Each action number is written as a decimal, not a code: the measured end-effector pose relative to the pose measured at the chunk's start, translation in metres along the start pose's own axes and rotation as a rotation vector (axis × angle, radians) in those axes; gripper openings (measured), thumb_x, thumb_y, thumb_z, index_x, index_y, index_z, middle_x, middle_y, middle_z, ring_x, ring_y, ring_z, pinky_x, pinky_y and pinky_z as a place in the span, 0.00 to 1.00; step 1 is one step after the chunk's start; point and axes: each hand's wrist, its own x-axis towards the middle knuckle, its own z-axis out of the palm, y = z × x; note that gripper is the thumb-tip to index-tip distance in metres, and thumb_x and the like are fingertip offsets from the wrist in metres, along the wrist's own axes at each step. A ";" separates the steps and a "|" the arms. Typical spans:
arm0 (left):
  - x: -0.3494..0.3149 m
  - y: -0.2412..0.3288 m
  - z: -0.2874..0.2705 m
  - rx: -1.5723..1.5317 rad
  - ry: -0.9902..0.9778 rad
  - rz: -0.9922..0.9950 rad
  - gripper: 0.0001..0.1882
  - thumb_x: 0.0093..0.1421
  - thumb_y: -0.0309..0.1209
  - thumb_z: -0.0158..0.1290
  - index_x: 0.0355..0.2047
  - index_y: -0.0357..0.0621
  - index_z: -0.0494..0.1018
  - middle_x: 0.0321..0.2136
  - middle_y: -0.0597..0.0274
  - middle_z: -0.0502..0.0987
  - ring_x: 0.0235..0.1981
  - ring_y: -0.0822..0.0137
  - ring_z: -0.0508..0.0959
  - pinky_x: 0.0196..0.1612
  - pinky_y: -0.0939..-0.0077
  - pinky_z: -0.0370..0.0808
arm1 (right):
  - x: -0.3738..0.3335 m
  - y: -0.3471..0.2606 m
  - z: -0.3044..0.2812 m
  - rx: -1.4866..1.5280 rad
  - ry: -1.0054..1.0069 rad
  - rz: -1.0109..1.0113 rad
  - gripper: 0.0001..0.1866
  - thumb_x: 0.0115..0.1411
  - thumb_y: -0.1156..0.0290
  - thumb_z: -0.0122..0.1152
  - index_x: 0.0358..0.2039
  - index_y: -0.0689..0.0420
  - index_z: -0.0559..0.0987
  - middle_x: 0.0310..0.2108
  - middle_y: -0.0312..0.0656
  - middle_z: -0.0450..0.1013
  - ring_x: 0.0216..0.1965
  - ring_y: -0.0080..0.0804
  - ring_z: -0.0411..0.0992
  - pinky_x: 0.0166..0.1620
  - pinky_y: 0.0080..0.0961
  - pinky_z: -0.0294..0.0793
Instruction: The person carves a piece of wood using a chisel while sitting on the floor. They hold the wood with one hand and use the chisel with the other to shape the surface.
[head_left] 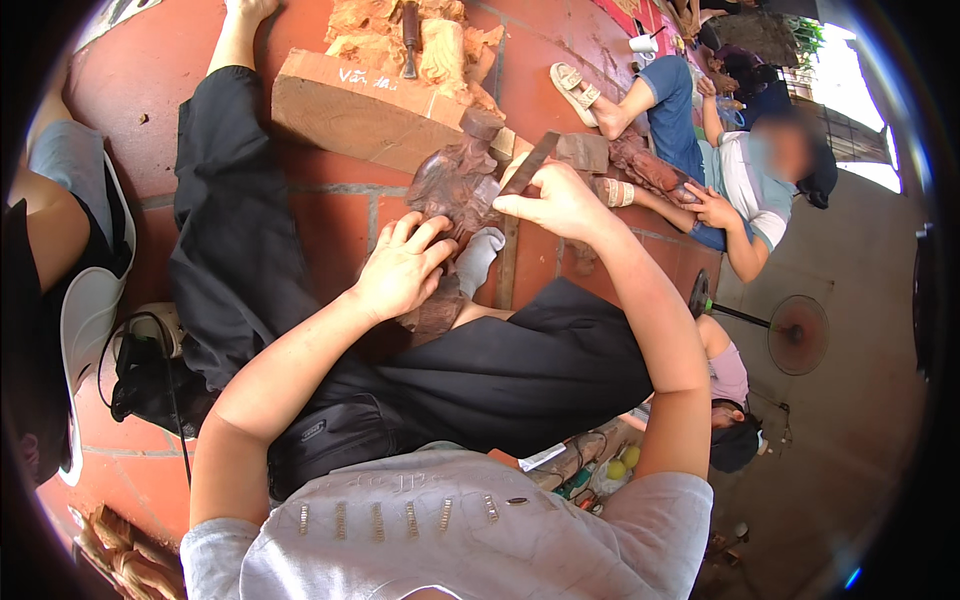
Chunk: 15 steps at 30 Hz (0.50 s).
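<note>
A dark reddish-brown carved wooden figure (452, 185) leans between my legs, its upper end by the big wood block. My left hand (400, 268) presses onto its lower part, fingers bent over the carving and gripping it. In my right hand (555, 200) is a flat dark strip like a file (530, 163), held between thumb and fingers. One end of the strip points away up and right, and its lower end is close to the figure's side. Whether it touches the wood is hard to tell. Beneath the figure, a whitish sock or cloth (480, 260) shows.
A pale wood block (370, 115) stands ahead, with an orange-toned carving (440, 55) and a wooden-handled chisel (410, 38) on it. To the right, a seated person (755, 170) holds another dark carving (645, 165). A white plastic chair (90, 330) is at left, a fan (798, 334) at right.
</note>
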 end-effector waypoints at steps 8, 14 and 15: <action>-0.002 -0.002 0.002 -0.014 0.005 0.012 0.25 0.52 0.31 0.59 0.52 0.52 0.71 0.58 0.60 0.63 0.59 0.50 0.61 0.58 0.55 0.64 | -0.011 0.011 -0.011 0.231 0.068 0.301 0.12 0.56 0.63 0.66 0.26 0.60 0.79 0.23 0.34 0.72 0.28 0.23 0.70 0.35 0.24 0.70; -0.001 -0.001 0.000 -0.011 0.032 0.030 0.25 0.52 0.31 0.58 0.52 0.52 0.72 0.58 0.60 0.63 0.59 0.50 0.61 0.59 0.55 0.64 | -0.004 0.030 -0.009 0.310 0.074 0.304 0.11 0.58 0.66 0.65 0.27 0.61 0.80 0.24 0.31 0.72 0.27 0.21 0.69 0.33 0.23 0.69; -0.002 -0.001 0.000 -0.012 0.038 0.028 0.25 0.52 0.31 0.58 0.52 0.52 0.72 0.58 0.60 0.63 0.59 0.50 0.61 0.59 0.55 0.64 | -0.005 0.025 -0.013 0.132 0.160 0.196 0.12 0.61 0.65 0.64 0.28 0.60 0.79 0.24 0.30 0.72 0.27 0.18 0.70 0.32 0.20 0.70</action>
